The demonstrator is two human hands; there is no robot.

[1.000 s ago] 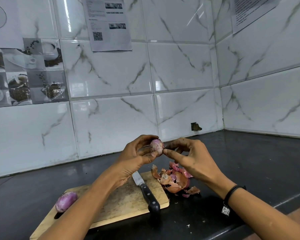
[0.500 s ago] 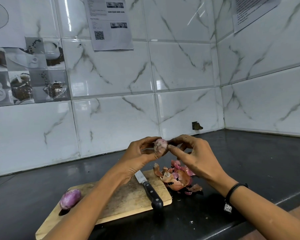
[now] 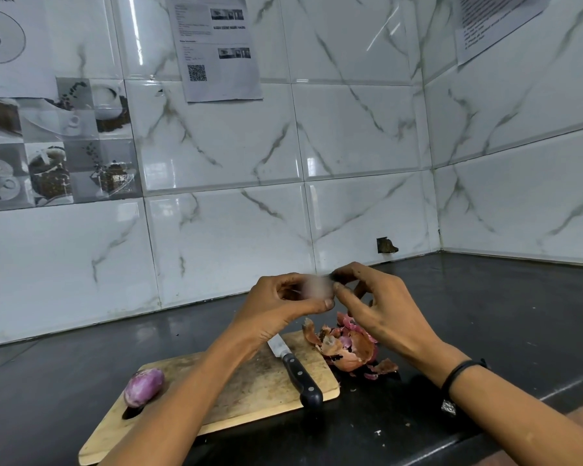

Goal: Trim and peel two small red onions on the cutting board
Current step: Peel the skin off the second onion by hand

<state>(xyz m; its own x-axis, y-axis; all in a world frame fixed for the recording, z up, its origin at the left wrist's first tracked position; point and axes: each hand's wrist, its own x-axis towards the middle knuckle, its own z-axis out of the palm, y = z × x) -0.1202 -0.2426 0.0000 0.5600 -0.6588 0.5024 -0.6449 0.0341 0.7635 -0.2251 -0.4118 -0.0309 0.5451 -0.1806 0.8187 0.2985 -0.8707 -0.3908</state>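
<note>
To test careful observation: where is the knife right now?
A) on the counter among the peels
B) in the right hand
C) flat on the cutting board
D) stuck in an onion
C: the knife lies on the cutting board, while the left hand and right hand grip the held onion above it.

Glossy marbled wall tiles (image 3: 357,136) (papers (image 3: 216,45) taped up) behind black countertop (image 3: 485,314)

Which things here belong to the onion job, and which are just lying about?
Job: held onion (blurred) between left hand and right hand; second onion, knife on cutting board; peel pile.
Lying about: QR sheet, station sign, corner sheet on the wall.
</note>
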